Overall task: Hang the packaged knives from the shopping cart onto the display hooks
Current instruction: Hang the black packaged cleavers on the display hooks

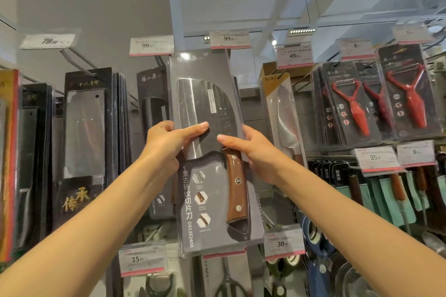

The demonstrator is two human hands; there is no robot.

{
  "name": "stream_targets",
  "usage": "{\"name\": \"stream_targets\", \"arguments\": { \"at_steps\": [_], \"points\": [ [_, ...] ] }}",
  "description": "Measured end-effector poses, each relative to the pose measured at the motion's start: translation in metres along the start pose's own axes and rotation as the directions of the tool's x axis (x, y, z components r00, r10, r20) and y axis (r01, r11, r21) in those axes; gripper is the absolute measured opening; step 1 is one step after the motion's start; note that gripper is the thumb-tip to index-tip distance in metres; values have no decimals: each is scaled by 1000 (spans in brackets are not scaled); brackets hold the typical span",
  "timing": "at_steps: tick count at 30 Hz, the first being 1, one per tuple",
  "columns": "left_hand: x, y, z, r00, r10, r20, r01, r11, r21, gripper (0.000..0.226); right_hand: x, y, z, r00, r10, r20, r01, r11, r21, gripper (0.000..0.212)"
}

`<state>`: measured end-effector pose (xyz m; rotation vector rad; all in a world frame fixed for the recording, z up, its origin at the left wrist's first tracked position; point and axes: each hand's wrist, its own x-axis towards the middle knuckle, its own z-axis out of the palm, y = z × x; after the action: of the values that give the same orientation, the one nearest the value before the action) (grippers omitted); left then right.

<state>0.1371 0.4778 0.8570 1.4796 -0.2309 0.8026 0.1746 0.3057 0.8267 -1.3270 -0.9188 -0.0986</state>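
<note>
A packaged cleaver with a dark blade and brown wooden handle sits in a clear blister on a grey card, held upright in front of the display. My left hand grips its left edge, thumb across the blade. My right hand grips the right edge, thumb on the front. The pack's top reaches the display hook under the 99.00 price tag. Whether its hanging hole is on the hook is hidden. The shopping cart is out of view.
Other packaged cleavers hang on hooks to the left, and a yellow-carded knife to the right. Red peelers hang at far right. Lower rows hold scissors and teal-sleeved knives behind price tags.
</note>
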Motion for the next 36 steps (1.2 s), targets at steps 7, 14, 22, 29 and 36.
{"name": "stream_targets", "arguments": {
  "at_steps": [7, 14, 22, 29, 36],
  "points": [
    [-8, 3, 8, 991, -94, 92, 79, 984, 159, 62, -9, 5, 2, 977, -61, -203, 70, 997, 36, 31],
    [-3, 18, 25, 984, 151, 97, -176, 916, 361, 49, -16, -1, -20, 959, -89, -270, 89, 996, -12, 31],
    [36, 45, 39, 917, 384, 111, -391, 800, 455, 48, -25, -5, -46, 948, -108, -300, 101, 994, -39, 25],
    [83, 83, 65, 782, 612, 122, -573, 627, 528, 61, -24, -10, -57, 951, -112, -287, 94, 993, -73, 31],
    [105, 94, 83, 815, 532, 229, -579, 727, 370, 58, -20, -12, -63, 960, -111, -257, 96, 993, -69, 27]
  ]
}}
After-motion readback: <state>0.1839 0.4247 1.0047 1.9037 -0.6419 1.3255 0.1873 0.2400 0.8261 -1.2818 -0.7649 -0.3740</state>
